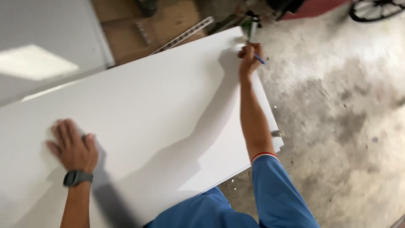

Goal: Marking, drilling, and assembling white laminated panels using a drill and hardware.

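Observation:
A large white board (pixel 152 109) lies flat in front of me and fills most of the view. My left hand (pixel 72 145), with a dark watch on the wrist, rests palm down on the board's near left part, fingers spread. Stretched out to the far right corner of the board, my right hand (pixel 249 57) is closed around a blue pen (pixel 259 59), its tip at the board's edge. The picture is blurred by motion.
A bare concrete floor (pixel 346 109) lies to the right of the board. A second white panel (pixel 42 55) lies at the upper left, with wooden boards (pixel 126 33) and a slotted metal rail (pixel 185 34) behind. A wheel (pixel 373 10) shows at the top right.

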